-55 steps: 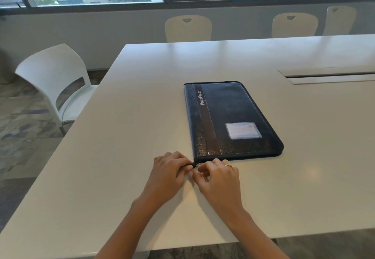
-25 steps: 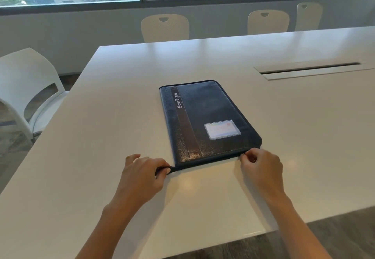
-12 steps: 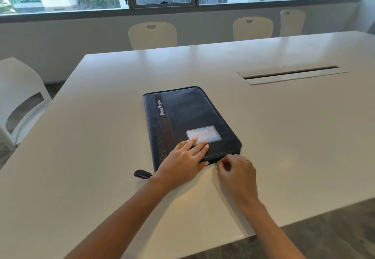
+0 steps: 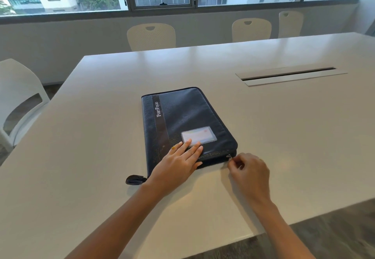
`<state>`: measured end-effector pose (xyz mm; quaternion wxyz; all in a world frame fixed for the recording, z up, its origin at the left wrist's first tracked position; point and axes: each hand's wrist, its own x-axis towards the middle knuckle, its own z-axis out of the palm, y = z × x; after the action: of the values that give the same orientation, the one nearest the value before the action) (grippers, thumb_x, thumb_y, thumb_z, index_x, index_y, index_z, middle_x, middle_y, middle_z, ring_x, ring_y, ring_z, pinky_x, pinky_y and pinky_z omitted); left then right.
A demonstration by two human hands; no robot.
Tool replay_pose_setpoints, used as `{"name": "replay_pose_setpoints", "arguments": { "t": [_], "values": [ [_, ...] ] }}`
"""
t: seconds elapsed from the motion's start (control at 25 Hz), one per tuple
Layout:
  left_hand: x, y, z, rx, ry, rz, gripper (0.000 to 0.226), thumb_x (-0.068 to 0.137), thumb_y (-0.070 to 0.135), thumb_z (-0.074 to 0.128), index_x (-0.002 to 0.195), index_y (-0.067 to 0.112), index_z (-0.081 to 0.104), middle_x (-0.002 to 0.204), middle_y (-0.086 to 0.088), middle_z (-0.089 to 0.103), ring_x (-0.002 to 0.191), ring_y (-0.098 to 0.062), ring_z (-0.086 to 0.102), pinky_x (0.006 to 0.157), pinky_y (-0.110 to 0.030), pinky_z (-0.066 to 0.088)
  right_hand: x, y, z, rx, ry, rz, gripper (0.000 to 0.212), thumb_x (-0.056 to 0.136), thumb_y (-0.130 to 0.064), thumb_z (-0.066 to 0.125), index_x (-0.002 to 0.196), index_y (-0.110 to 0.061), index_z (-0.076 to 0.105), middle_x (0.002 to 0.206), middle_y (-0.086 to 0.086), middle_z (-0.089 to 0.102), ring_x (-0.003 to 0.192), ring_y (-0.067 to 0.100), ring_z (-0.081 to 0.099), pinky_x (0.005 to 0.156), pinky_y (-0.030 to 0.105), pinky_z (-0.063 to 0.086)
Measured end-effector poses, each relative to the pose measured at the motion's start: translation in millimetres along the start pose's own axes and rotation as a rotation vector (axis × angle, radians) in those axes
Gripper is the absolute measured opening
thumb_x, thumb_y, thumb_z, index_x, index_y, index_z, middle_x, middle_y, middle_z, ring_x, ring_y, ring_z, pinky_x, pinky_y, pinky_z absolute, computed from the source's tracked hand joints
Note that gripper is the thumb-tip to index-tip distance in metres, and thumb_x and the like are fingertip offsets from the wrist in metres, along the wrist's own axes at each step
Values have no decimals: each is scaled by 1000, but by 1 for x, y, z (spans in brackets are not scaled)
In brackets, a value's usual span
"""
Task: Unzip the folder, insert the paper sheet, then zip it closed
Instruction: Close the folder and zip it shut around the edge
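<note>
I can't see inside the dark blue zip-around fabric folder (image 4: 182, 120) lying on the white table (image 4: 284, 137). My left hand (image 4: 178, 165) presses flat on it; my right hand (image 4: 250, 172) seemingly pinches the small metal zip pull (image 4: 228, 156).

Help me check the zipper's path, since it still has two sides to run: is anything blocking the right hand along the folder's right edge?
Nothing visible. The right hand is at the zipper pull on the folder's near right corner, and the table beside that edge is bare. The left hand presses the cover, away from it.
</note>
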<state>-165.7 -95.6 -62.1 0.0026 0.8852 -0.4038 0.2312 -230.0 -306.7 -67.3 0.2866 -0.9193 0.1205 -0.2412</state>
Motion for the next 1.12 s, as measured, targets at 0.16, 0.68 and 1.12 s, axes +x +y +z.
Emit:
{"name": "replay_pose_setpoints", "arguments": {
  "t": [0.16,0.68,1.12],
  "values": [
    [-5,3,3,21,49,24,47,101,35,34,131,10,60,136,-6,58,128,-26,53,101,-43,48,21,27,-8,-68,19,-17,13,80,-17,69,67,-18,70,64,-5,63,62,15,53,60,25,36],
    [-5,9,-4,-103,-87,-23,46,100,44,38,135,20,57,142,4,53,134,-20,46,108,-39,42,136,33,25,1,-213,-232,11,84,-18,70,83,-12,78,80,6,69,77,19,58,69,31,46],
    [156,-27,53,-376,-135,-290,41,101,43,36,139,35,48,144,8,48,133,-13,37,107,-42,31,165,59,35,218,-376,-398,7,79,-24,70,78,-27,76,75,-14,64,77,3,57,68,15,40]
  ]
}}
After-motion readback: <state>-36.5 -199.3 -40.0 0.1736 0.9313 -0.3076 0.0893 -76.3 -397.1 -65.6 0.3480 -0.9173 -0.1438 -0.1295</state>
